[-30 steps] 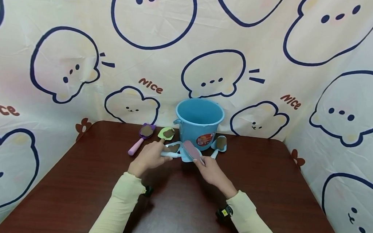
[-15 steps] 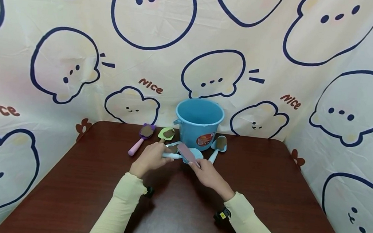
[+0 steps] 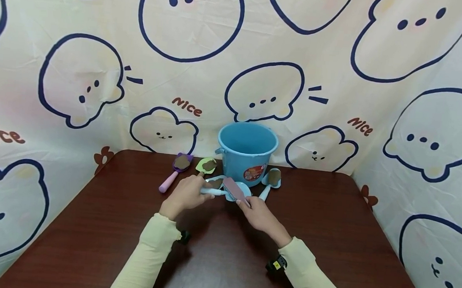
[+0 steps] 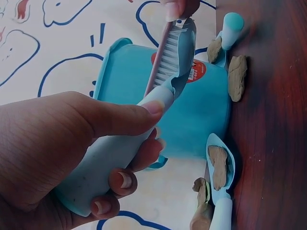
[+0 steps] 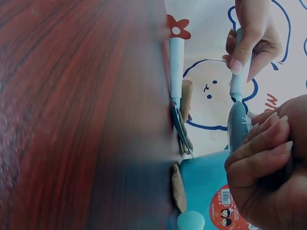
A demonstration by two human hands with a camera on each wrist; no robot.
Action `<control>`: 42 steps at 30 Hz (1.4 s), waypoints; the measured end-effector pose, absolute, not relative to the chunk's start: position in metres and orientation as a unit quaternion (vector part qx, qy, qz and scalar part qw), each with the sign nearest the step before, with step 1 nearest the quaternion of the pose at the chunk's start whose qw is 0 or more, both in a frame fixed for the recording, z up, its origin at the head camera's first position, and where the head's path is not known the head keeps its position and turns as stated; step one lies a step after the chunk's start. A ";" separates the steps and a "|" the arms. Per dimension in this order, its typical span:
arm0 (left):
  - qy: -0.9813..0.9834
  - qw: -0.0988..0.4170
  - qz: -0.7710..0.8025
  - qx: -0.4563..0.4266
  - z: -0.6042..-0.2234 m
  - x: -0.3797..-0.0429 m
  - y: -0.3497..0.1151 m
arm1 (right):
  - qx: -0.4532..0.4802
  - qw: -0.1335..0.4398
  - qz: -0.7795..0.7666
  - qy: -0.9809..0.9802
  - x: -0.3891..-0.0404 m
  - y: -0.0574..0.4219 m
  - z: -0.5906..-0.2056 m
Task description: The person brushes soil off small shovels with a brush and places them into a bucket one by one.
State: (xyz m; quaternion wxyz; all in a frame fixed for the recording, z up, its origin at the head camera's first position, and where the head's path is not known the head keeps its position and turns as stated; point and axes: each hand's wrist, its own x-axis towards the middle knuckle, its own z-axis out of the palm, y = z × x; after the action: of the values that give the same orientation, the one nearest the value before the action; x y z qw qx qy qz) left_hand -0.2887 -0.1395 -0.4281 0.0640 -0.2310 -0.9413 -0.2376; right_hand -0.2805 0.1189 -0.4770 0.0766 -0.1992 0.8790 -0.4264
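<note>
My left hand (image 3: 188,192) grips the handle of a light blue toy shovel (image 4: 186,52), its thumb lying along the neck. The right hand (image 3: 264,215) holds a pink brush (image 3: 234,189) by its handle end. Over the shovel's blade lies the brush, its pale bristles (image 4: 168,67) facing the scoop in the left wrist view. In the right wrist view, the curled right fingers hide most of the brush. Both tools are held up in front of a light blue bucket (image 3: 239,162) with a red sticker.
Around the bucket lie a purple shovel with a pink handle (image 3: 168,181), a green scoop (image 3: 201,165) and a light blue shovel (image 3: 265,192), each with a brown lump. Another blue shovel (image 4: 230,167) lies behind my left hand. A loose brown lump (image 4: 237,79) sits near the bucket.
The brush has swept left over the shovel's blade, then come back slightly right. The blade has tilted a little. My left hand has barely moved.
</note>
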 end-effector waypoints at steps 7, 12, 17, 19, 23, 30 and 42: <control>-0.941 0.067 -0.240 -0.229 -0.426 -0.287 -0.143 | -0.189 0.065 -0.425 0.883 -0.283 0.121 -0.477; -0.945 0.064 -0.233 -0.220 -0.423 -0.286 -0.145 | -0.179 0.061 -0.424 0.886 -0.284 0.123 -0.479; -0.947 0.068 -0.222 -0.223 -0.423 -0.287 -0.147 | -0.167 0.064 -0.428 0.886 -0.285 0.125 -0.479; -0.948 0.071 -0.220 -0.221 -0.423 -0.288 -0.148 | -0.165 0.063 -0.428 0.887 -0.286 0.126 -0.479; -0.948 0.074 -0.219 -0.217 -0.423 -0.288 -0.150 | -0.158 0.065 -0.429 0.887 -0.287 0.128 -0.479; -0.947 0.071 -0.223 -0.220 -0.423 -0.289 -0.153 | -0.144 0.061 -0.434 0.887 -0.291 0.133 -0.480; -0.946 0.057 -0.240 -0.212 -0.420 -0.289 -0.156 | -0.151 0.038 -0.430 0.889 -0.294 0.142 -0.482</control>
State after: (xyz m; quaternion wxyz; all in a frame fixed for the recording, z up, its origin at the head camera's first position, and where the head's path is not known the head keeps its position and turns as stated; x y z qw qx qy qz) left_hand -0.2891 -0.1557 -0.4201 0.0569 -0.2123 -0.9456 -0.2397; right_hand -0.2943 0.1416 -0.4821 0.0380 -0.1506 0.8895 -0.4298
